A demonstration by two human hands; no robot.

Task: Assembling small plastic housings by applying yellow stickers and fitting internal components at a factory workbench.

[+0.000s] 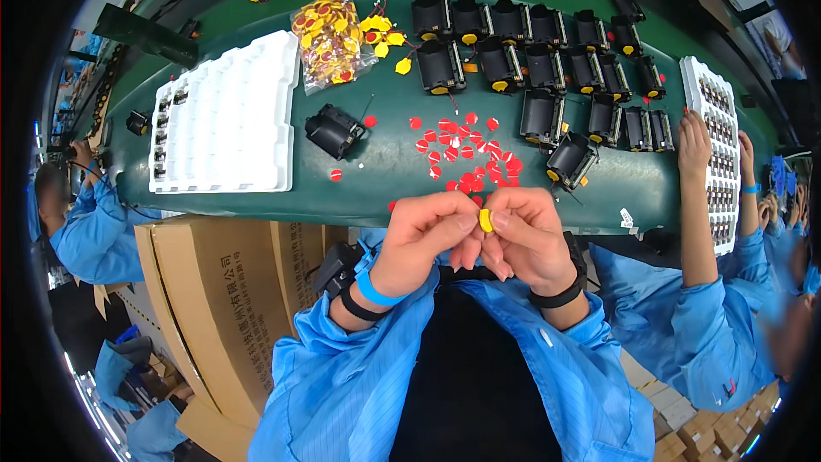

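My left hand (425, 235) and my right hand (528, 235) meet just below the green table's near edge (376, 205). Together they pinch a small yellow disc (486, 220) between fingertips and thumbs. On the table just beyond lie several small red round peel-off pieces (462, 154). A single black box-shaped part (333, 130) lies left of them, another (571, 159) to the right. A clear bag of yellow and red discs (327, 38) sits farther back, with loose yellow discs (383, 34) beside it.
Rows of black box-shaped parts (547, 43) fill the far right. A white moulded tray (227, 115) lies at the left, another (718, 137) at the right, where a neighbour's hand (694, 144) rests. Cardboard boxes (214, 291) stand below the table on the left.
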